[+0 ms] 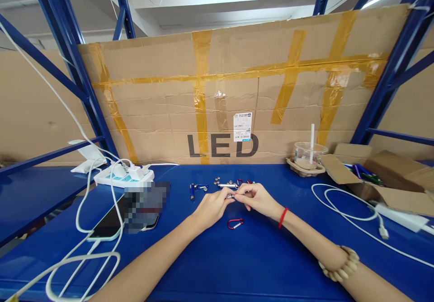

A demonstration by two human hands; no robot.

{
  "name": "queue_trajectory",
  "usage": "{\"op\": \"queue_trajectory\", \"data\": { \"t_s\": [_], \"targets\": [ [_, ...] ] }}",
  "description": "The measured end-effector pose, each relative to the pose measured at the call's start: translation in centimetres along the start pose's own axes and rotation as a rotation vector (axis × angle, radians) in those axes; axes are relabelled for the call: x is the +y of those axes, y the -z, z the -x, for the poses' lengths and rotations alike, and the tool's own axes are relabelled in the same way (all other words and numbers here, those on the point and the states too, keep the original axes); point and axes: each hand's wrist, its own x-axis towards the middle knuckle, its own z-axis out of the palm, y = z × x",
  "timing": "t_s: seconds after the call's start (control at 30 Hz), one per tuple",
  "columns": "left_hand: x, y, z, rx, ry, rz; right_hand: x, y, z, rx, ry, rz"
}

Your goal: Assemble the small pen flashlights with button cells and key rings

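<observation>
My left hand and my right hand meet over the blue tabletop, fingers closed in a pinch. Between the fingertips shows a small silvery metal cylinder, mostly covered; its exact kind cannot be made out. Nearer to me, just below the hands, lies a red carabiner. Beyond the fingers are a silver tube and another red clip, partly hidden by my right hand. Small blue metal tubes and several small silvery discs lie to the left of these.
On the left are a white power strip, looping white cables and a phone. A plastic cup with a straw, an open cardboard box and a white cable lie right. Taped cardboard stands behind.
</observation>
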Motion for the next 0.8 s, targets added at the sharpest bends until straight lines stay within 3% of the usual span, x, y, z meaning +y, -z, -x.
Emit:
{"op": "queue_trajectory", "data": {
  "t_s": [0.27,0.5,0.67,0.8],
  "targets": [
    [-0.05,0.21,0.1,-0.007,-0.05,0.009,0.01,-0.37,0.3,0.0,-0.004,-0.036],
    [-0.36,-0.02,-0.09,-0.004,-0.067,0.02,-0.12,-0.53,0.31,0.024,-0.176,-0.028],
    [-0.24,-0.33,-0.27,0.011,-0.024,-0.041,-0.2,-0.62,0.19,0.053,-0.23,-0.052],
    [0.15,-0.3,-0.45,-0.001,0.037,-0.044,-0.6,-0.79,0.21,0.11,-0.178,-0.046]
  ]
}}
